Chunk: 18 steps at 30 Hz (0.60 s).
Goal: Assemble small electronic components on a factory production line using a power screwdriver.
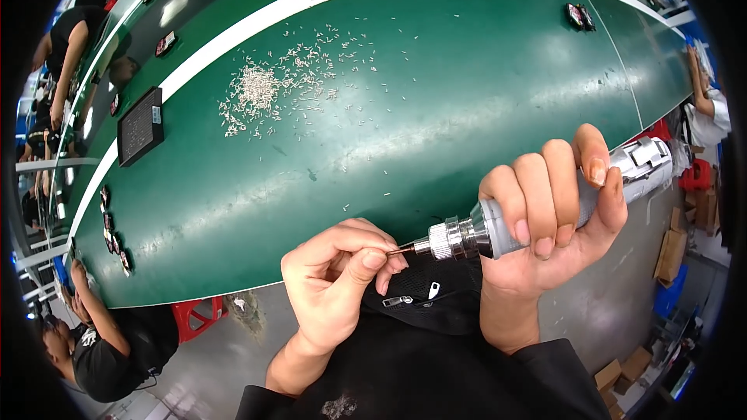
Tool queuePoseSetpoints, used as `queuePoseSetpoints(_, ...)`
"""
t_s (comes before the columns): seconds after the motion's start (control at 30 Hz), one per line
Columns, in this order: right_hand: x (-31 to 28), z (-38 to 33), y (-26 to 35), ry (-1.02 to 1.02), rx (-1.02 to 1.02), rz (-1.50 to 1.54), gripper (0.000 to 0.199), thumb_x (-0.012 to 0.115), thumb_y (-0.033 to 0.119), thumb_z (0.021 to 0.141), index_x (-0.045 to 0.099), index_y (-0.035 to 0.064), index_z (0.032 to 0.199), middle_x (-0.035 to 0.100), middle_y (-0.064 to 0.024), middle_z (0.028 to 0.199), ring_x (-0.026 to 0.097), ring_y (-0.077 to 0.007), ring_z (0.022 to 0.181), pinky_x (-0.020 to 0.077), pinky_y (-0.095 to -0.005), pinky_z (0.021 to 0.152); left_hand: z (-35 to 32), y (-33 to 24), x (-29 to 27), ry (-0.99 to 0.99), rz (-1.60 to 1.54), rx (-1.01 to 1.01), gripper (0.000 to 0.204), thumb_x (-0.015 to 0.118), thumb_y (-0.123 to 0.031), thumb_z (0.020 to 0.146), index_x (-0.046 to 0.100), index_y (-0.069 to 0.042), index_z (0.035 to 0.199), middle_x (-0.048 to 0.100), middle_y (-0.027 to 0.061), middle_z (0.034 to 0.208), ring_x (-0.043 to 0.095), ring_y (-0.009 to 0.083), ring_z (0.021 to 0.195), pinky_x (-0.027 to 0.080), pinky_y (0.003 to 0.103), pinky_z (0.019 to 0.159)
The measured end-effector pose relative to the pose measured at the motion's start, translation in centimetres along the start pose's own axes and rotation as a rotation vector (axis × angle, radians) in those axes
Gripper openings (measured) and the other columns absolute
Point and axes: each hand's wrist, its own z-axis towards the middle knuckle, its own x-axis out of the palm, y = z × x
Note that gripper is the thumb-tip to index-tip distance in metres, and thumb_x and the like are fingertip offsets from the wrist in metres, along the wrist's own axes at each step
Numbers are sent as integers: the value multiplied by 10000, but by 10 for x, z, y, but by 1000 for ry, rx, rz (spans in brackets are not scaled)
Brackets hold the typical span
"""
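Note:
My right hand [537, 214] is wrapped round the body of a silver power screwdriver [492, 227], which points left and slightly down over the table's near edge. A ribbed metal collar [440, 241] forms its front end, and a thin bit [402, 250] sticks out of it. Thumb and fingers of my left hand [327, 276] are pinched together on that bit near its tip. Whether a small piece also sits between those fingertips is hidden. Both hands are held just above my dark clothing.
On the green table [436, 93] lies a heap of small pale rod-shaped pieces [257, 87], with more scattered around it. A black tray [124, 140] rests by the white strip at left. Small dark devices [580, 17] sit far right. A co-worker [117, 342] is at lower left.

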Motion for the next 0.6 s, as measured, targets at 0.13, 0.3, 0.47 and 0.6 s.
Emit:
queuePoseSetpoints(0.13, -8, -4, 2, 75, -35, -125, 169, 406, 237, 975, 464, 87, 927, 419, 5, 553, 427, -109, 462, 388, -285, 532, 6, 4, 4, -65, 422, 134, 34, 628, 76, 820, 626, 77, 854, 639, 165, 781, 577, 160, 601, 469, 246, 525)
queuePoseSetpoints(0.3, -5, -1, -11, -54, -37, -67, 147, 442, 208, 971, 461, 76, 908, 380, 16, 537, 381, -90, 439, 364, -265, 510, 12, 8, -3, 7, 812, 530, 46, 628, 79, 789, 599, 70, 824, 637, 150, 759, 572, 208, 631, 452, 279, 570)
queuePoseSetpoints(0.47, -9, 0, -6, -208, -95, 59, 148, 453, 199, 973, 432, 71, 902, 368, 16, 528, 356, -82, 428, 360, -259, 480, 36, -18, -27, 70, 868, 564, 179, 521, -57, 908, 633, 81, 930, 656, 147, 822, 586, 211, 664, 466, 284, 597)
queuePoseSetpoints(0.6, -25, 2, 8, -255, -164, -1, 131, 437, 151, 977, 410, 53, 894, 346, 11, 533, 338, -78, 434, 359, -264, 480, 93, -95, -165, -497, 1265, 560, 209, 489, -105, 958, 623, 53, 989, 647, 83, 785, 582, 128, 694, 458, 238, 636)
